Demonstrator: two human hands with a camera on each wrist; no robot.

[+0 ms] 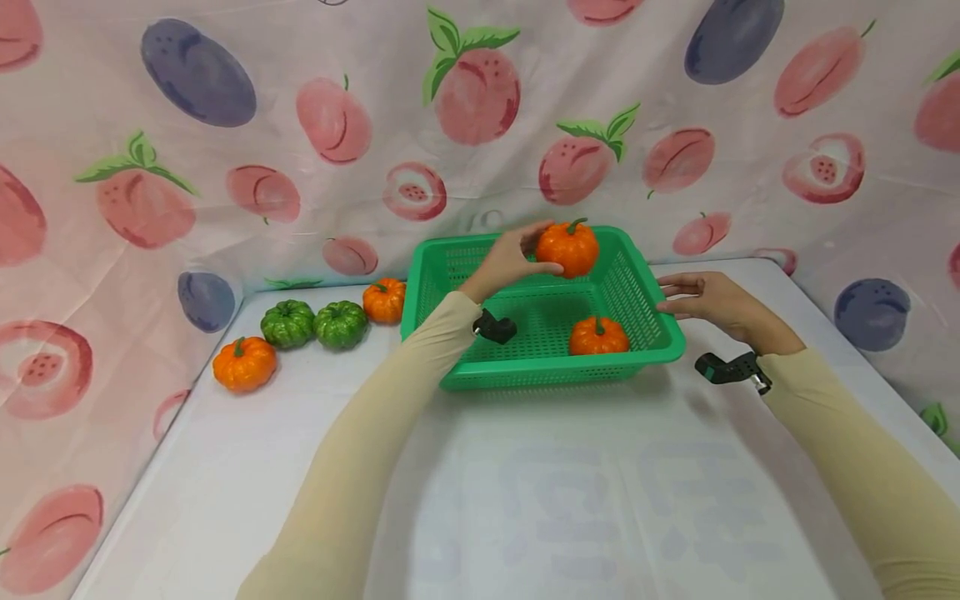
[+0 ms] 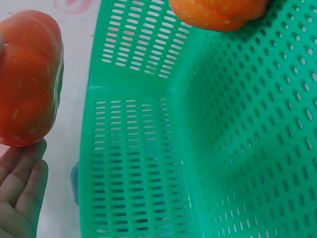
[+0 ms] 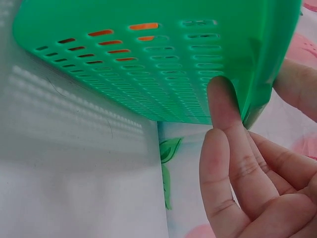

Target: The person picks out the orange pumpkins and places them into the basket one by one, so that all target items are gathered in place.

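Observation:
My left hand point(image 1: 513, 260) holds an orange pumpkin point(image 1: 567, 249) with a green stem, thumb below and fingers at its far side, above the green plastic basket point(image 1: 555, 367). In the left wrist view, fingertips point(image 2: 30, 173) touch the underside of the held pumpkin point(image 2: 29, 79). A second orange pumpkin point(image 1: 598, 337) sits inside the basket near its front right. My right hand point(image 1: 716, 304) grips the basket's right rim; in the right wrist view, fingers point(image 3: 225, 106) lie against the outer wall and the thumb is across the rim.
Left of the basket, two green pumpkins point(image 1: 288, 323) point(image 1: 341, 325) stand side by side on the white table point(image 1: 525, 483). An orange pumpkin point(image 1: 385, 301) is close to the basket's left wall, and another orange pumpkin point(image 1: 244, 364) lies farther left. A fruit-print cloth point(image 1: 480, 175) hangs behind.

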